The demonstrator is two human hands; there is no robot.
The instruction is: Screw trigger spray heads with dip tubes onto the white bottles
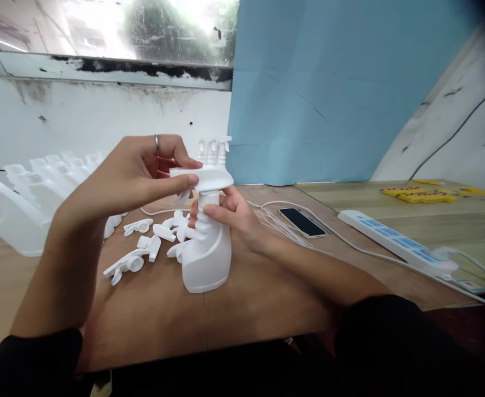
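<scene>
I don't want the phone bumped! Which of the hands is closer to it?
Right. The right hand holds the white bottle, to the left of the phone; the left hand is farther left, pinching the spray head.

At nine o'clock, the left forearm (77, 259) hides parts of the pale bottles (15, 223), the outermost cropped by the frame; at the dial's centre, the right hand (240, 219) is partly concealed behind the white bottle (208, 260); at three o'clock, blur leaves the yellow objects (426, 197) unidentifiable.
</scene>
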